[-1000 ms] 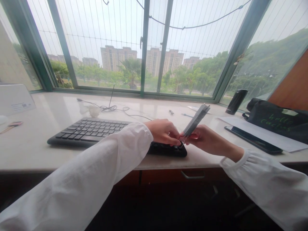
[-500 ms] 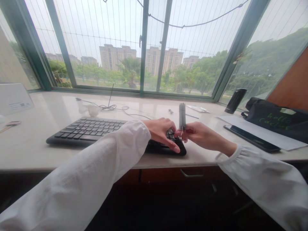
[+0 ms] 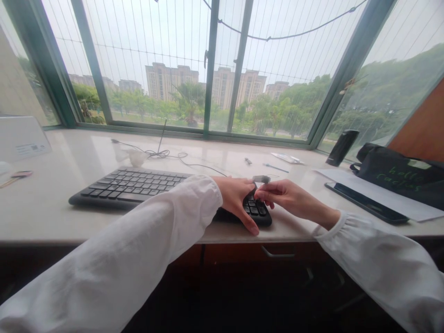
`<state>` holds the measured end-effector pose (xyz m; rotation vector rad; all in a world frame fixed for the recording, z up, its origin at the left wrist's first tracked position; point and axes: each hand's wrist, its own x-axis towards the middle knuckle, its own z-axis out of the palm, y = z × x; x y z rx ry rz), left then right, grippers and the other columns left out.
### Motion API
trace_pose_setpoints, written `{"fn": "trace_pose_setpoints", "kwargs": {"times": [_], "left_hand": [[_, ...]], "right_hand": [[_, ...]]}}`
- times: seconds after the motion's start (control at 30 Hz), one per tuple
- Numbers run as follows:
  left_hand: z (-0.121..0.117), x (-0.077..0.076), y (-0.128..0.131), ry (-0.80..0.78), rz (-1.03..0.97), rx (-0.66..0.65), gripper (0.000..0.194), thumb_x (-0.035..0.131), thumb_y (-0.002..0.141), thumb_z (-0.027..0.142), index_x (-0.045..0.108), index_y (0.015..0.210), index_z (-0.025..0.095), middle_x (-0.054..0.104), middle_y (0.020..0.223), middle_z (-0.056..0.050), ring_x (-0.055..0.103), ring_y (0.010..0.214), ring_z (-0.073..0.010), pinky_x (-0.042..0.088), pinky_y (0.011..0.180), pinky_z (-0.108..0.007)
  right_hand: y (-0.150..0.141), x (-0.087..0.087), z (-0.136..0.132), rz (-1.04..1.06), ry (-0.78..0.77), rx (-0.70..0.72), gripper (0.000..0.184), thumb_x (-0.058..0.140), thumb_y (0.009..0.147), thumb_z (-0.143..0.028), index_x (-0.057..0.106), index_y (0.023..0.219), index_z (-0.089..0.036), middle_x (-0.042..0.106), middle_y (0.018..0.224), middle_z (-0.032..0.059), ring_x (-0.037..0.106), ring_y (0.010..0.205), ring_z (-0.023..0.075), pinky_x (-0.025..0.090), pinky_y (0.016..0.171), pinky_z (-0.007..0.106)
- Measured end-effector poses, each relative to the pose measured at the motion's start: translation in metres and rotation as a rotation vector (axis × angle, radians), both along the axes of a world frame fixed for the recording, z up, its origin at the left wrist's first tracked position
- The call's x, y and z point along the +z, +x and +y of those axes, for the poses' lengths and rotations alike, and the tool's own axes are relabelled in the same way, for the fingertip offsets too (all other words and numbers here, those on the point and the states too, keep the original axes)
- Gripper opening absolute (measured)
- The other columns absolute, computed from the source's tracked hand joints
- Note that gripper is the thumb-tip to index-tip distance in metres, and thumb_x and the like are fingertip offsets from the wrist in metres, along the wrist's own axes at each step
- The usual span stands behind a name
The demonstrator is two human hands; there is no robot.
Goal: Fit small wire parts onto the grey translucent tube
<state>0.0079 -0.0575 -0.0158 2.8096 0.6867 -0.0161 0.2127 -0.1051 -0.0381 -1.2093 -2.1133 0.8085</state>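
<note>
A black keyboard (image 3: 138,187) lies on the pale tabletop, its right part partly covered by my hands. My left hand (image 3: 236,198) rests palm down over the number pad end, thumb spread away from the fingers. Beside it, at the right edge of the keyboard, my right hand (image 3: 285,195) is closed in a pinch on a keycap puller (image 3: 262,179) with a dark handle. The handle is tilted away from me, nearly flat to my view. The puller's wire end is mostly hidden by my fingers, over the keys of the number pad.
Behind the keyboard lie a coiled cable (image 3: 163,153), a small grey piece (image 3: 248,161), a thin blue stick (image 3: 275,167) and a white packet (image 3: 287,158). To the right are a phone (image 3: 366,203), white paper (image 3: 416,208), a black bag (image 3: 398,173) and a black bottle (image 3: 342,148).
The keycap puller has gone from upright to tipped away from me. My left hand's thumb has spread lower and wider. The view has shifted slightly.
</note>
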Motion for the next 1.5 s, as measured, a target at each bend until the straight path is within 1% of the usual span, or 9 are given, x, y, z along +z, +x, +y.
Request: {"fn": "trace_pose_setpoints", "kwargs": {"times": [0.33,0.67,0.83,0.93,1.0,1.13,1.2,1.27,1.5], "left_hand": [[-0.003,0.004,-0.001,0.008,0.024,-0.007,0.106,0.067,0.053,0.081,0.049,0.138,0.021,0.050,0.140,-0.010,0.045,0.130,-0.0329,0.038,0.107,-0.039],[-0.002,0.003,-0.003,0.008,-0.004,0.005,0.109,0.067,0.052,0.081,0.047,0.139,0.019,0.052,0.140,-0.012,0.048,0.127,-0.0320,0.036,0.107,-0.038],[-0.001,0.001,-0.004,0.002,-0.009,0.015,0.108,0.068,0.050,0.082,0.050,0.136,0.018,0.051,0.141,-0.014,0.050,0.124,-0.0341,0.038,0.105,-0.040],[0.000,0.004,-0.005,-0.079,-0.080,-0.037,0.094,0.067,0.058,0.078,0.054,0.132,0.022,0.056,0.136,-0.009,0.052,0.123,-0.0307,0.039,0.103,-0.035],[0.000,0.006,-0.004,-0.172,-0.155,-0.045,0.079,0.058,0.069,0.077,0.058,0.127,0.024,0.062,0.128,-0.005,0.055,0.117,-0.0275,0.041,0.098,-0.033],[0.003,0.004,0.003,-0.201,-0.355,0.125,0.072,0.030,0.086,0.076,0.067,0.106,0.018,0.068,0.105,-0.006,0.060,0.096,-0.0239,0.043,0.083,-0.032],[0.005,0.001,0.008,-0.170,-0.460,0.166,0.071,0.036,0.085,0.077,0.069,0.094,0.015,0.067,0.090,-0.006,0.060,0.084,-0.0215,0.043,0.074,-0.030],[0.006,-0.002,0.011,-0.213,-0.549,0.120,0.065,0.047,0.082,0.074,0.069,0.089,0.013,0.067,0.083,-0.005,0.059,0.079,-0.0189,0.042,0.069,-0.028],[0.000,-0.007,0.016,-0.377,-0.744,0.014,0.041,0.068,0.080,0.051,0.070,0.098,0.015,0.071,0.087,-0.005,0.065,0.080,-0.0155,0.047,0.067,-0.023]], "right_hand": [[0.003,-0.008,-0.001,0.039,0.059,0.008,0.038,0.063,0.086,-0.049,0.072,0.085,-0.012,0.061,0.068,0.0030,0.052,0.061,0.0125,0.045,0.059,0.026],[0.006,-0.017,-0.013,-0.169,0.548,-0.037,0.024,0.056,0.094,-0.031,0.075,0.088,-0.017,0.068,0.076,0.0055,0.057,0.059,0.0127,0.046,0.057,0.025],[0.005,-0.019,-0.021,-0.146,0.562,-0.064,0.019,0.058,0.093,-0.027,0.075,0.089,-0.020,0.070,0.084,0.0051,0.066,0.073,0.0153,0.049,0.067,0.025],[0.004,-0.017,-0.024,-0.109,0.516,-0.067,0.019,0.059,0.093,-0.028,0.075,0.088,-0.020,0.070,0.085,0.0051,0.068,0.076,0.0164,0.051,0.069,0.025],[0.005,-0.016,-0.024,-0.103,0.512,-0.031,0.019,0.058,0.093,-0.027,0.075,0.091,-0.019,0.070,0.089,0.0060,0.068,0.080,0.0176,0.051,0.071,0.026],[0.005,-0.017,-0.022,-0.135,0.533,-0.006,0.018,0.056,0.094,-0.024,0.072,0.093,-0.018,0.072,0.093,0.0066,0.069,0.080,0.0180,0.052,0.069,0.026],[0.004,-0.017,-0.021,-0.149,0.557,-0.017,0.017,0.056,0.094,-0.023,0.072,0.092,-0.018,0.073,0.092,0.0059,0.069,0.078,0.0174,0.052,0.068,0.025],[0.003,-0.018,-0.021,-0.165,0.581,-0.027,0.018,0.055,0.094,-0.022,0.072,0.092,-0.018,0.073,0.092,0.0054,0.069,0.079,0.0170,0.052,0.071,0.025],[0.001,-0.019,-0.021,-0.166,0.594,-0.087,0.014,0.060,0.092,-0.025,0.073,0.092,-0.019,0.075,0.089,0.0042,0.070,0.076,0.0172,0.052,0.069,0.025]]}}
